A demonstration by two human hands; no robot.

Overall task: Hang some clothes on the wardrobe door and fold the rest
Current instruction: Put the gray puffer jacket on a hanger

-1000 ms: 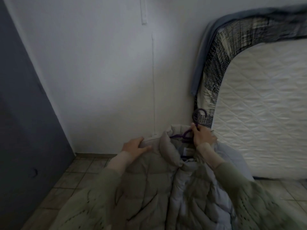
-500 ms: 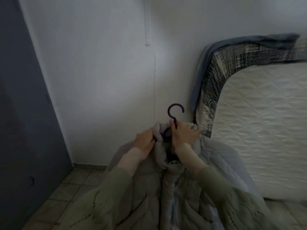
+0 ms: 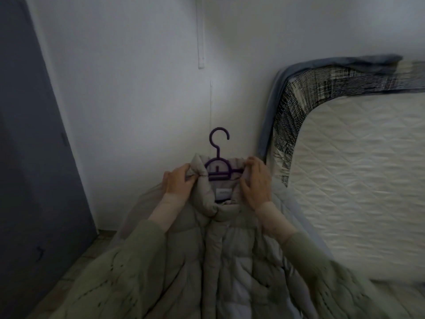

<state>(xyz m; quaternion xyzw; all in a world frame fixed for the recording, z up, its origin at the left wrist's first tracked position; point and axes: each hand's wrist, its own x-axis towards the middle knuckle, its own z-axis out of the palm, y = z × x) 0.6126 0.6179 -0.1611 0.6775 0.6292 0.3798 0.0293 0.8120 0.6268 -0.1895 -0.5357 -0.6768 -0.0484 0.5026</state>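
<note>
- The quilted grey jacket is up in front of the person, held off the floor, with the purple hanger already seated inside its collar.
- Left hand has its grip closed around the left side of the collar, fingers pinching the fabric against the hanger's shoulder.
- Right hand curls over the right side of the collar; fingers are bent onto the cloth, though whether it truly clamps or just rests there is hard to call in this dim light.
- The hook stands upright and free above the collar, clear of both hands, in front of the white wall.
- Step in hand, by my read: settling the jacket squarely on the hanger, the hanging part of the task.
- Next move calls for one hand to take the hook while the other supports the weight, then a turn toward the wardrobe door.
- A dark panel runs down the left edge of the view; it may be that door, but I can't confirm.
- An upended mattress leans at right, close beside the jacket.
</note>
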